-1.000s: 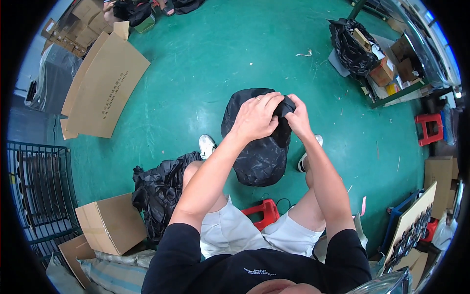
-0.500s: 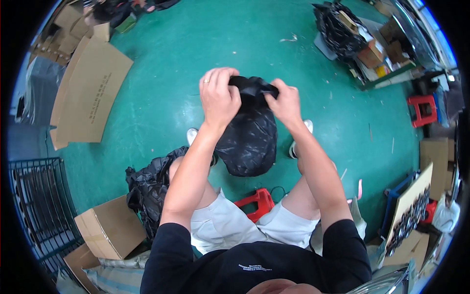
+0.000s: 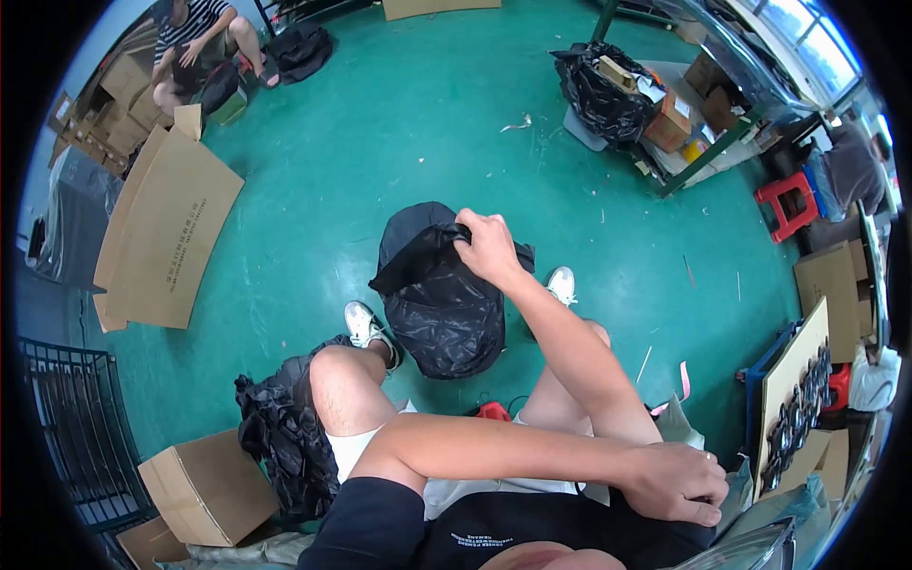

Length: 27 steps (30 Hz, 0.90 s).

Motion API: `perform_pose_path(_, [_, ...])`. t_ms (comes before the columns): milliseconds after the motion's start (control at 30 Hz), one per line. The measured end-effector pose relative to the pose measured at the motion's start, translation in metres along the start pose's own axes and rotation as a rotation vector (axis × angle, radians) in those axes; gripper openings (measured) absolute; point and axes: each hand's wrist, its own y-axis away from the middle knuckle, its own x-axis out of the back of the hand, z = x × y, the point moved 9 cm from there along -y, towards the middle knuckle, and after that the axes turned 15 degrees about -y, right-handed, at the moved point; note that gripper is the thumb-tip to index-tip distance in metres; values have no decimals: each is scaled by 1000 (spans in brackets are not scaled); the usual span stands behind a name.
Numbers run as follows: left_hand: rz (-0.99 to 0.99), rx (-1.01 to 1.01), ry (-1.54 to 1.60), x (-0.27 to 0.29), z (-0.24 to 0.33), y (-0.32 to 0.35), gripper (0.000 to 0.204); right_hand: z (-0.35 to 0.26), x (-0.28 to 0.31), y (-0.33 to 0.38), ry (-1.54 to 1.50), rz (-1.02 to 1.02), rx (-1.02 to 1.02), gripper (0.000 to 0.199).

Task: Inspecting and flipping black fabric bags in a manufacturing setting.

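Black bag (image 3: 445, 328), sitting just right of the left shoe (image 3: 367, 326), apparently on the green floor (image 3: 285, 247), with the support beneath hidden. Looks soft and yielding, thin, wrinkled and glossy over a plump bulk; probably fairly light, though hard to judge with the contents out of sight. Likely to sag and change shape under a pull, and perhaps a little slippery where shiny; thin enough, maybe, to tear if yanked at one small spot. Best held by the gathered matte flap (image 3: 415, 261), beyond and right of the left shoe, or steadied with a spread palm low on the rounded side. Fingers of the right hand (image 3: 486, 245) pinched narrow on that flap's bunched edge. Left hand (image 3: 670, 480) well to the right of the left shoe and closer in, lying against the black sleeve (image 3: 665, 534) of the opposite arm; fingers bent, but cannot tell whether gripping cloth.
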Motion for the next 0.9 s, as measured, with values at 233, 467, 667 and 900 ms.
perform_pose_path(233, [-30, 243, -116, -12, -37, 9, 40, -6, 15, 5, -113, 57, -14, 23])
perform_pose_path(467, [-243, 266, -55, -37, -36, -14, 65, -15, 8, 16, -110, -51, -59, 24])
perform_pose_path(667, [89, 368, -277, -18, -43, -3, 53, -11, 9, 19, -111, -53, -44, 26])
perform_pose_path(900, [-291, 73, 444, -72, -39, -34, 57, -10, 0, 24, -265, -87, -57, 18])
